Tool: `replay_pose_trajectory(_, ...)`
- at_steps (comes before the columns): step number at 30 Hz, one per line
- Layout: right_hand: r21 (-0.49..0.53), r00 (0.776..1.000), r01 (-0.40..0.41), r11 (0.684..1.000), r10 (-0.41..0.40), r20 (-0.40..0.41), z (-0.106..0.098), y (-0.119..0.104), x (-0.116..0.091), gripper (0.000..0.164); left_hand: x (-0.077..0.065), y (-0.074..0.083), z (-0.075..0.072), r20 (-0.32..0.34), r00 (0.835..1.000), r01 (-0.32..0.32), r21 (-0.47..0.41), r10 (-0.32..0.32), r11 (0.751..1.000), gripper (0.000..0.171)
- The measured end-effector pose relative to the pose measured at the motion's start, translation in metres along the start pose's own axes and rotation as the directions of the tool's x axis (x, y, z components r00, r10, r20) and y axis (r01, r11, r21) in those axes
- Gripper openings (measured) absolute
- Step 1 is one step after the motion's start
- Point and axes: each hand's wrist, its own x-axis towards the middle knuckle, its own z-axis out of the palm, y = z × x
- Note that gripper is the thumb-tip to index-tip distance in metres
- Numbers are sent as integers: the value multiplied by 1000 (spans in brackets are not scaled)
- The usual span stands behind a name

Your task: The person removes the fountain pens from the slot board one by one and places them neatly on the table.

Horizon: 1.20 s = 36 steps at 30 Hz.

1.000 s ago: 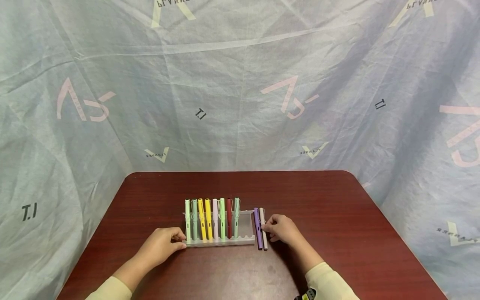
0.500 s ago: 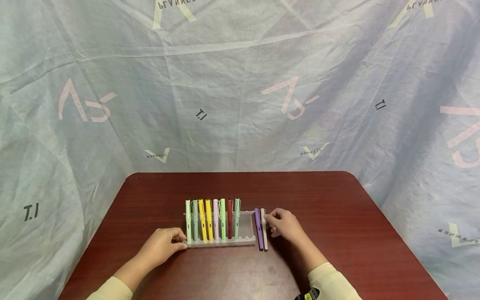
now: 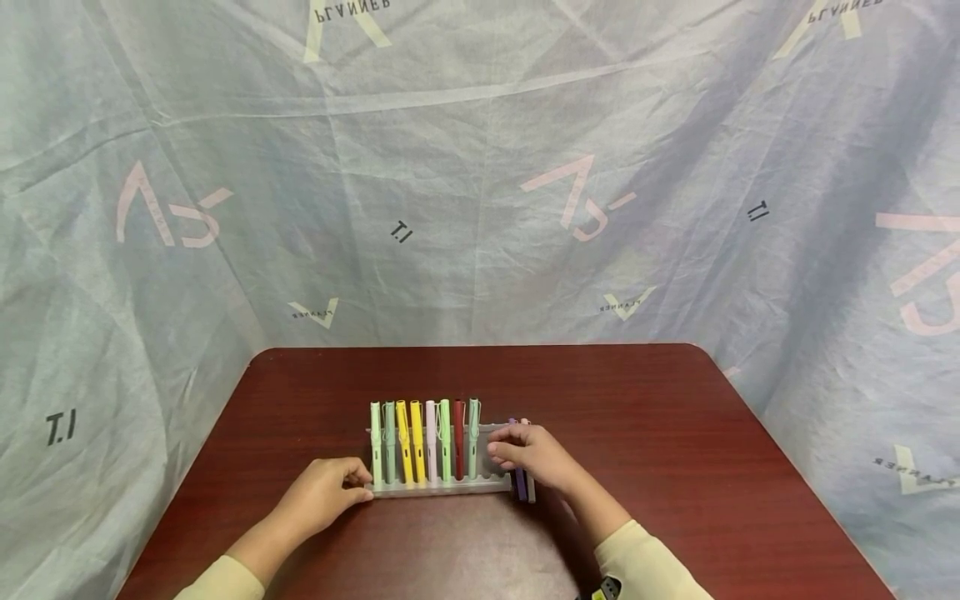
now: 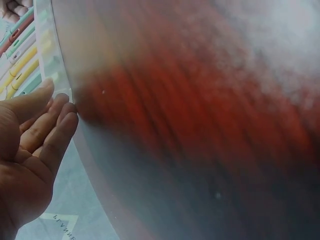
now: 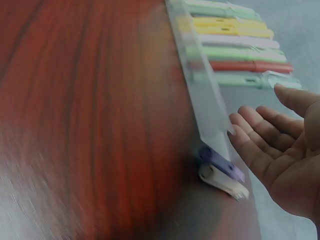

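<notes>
A clear plastic pen rack point(image 3: 442, 489) lies on the table, with several pens side by side in its slots. From the left they are pale green, teal, two yellow, pale pink, light green, dark red and a teal pen point(image 3: 473, 442). My left hand point(image 3: 326, 492) holds the rack's left end between thumb and fingers. Above the vacant right end hovers my right hand point(image 3: 536, 454), thumb and fingers apart with nothing between them, beside that last teal pen. Just outside the right end lie a purple pen point(image 5: 220, 162) and a whitish pen point(image 5: 222, 181), partly hidden in the head view.
The dark red wooden table point(image 3: 637, 392) reaches out around the rack, with rounded far corners. Grey printed cloth point(image 3: 480, 208) hangs behind it and on both sides.
My right hand has left the whitish pen and moved left over the rack's right end. My left hand and the racked pens have stayed put.
</notes>
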Motion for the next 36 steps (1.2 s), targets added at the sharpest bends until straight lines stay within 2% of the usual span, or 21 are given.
replay_pose_trajectory(4,26,1000,4,1000,-5,25,13,2,5,40,-1,0,0,3,1000,-6,-2,6,1000,14)
replay_pose_trajectory(14,142,999,-39,989,43,-26,27,6,13,29,-1,-2,0,-4,1000,-26,5,26,1000,14)
replay_pose_trajectory(23,100,995,-44,994,53,-89,34,6,15,23,-1,-3,0,-11,999,-37,9,37,999,15)
replay_pose_trajectory(30,-8,988,-2,1000,1,-157,32,0,12,19,1,-2,-1,-11,1000,-17,3,17,1000,15)
replay_pose_trajectory(33,17,983,17,1000,-14,-185,27,-6,10,20,1,-2,0,-15,1000,-13,3,13,1000,15)
replay_pose_trajectory(36,92,982,36,995,-18,-190,22,-11,8,23,0,-2,0,-15,1000,-15,1,15,1000,15)
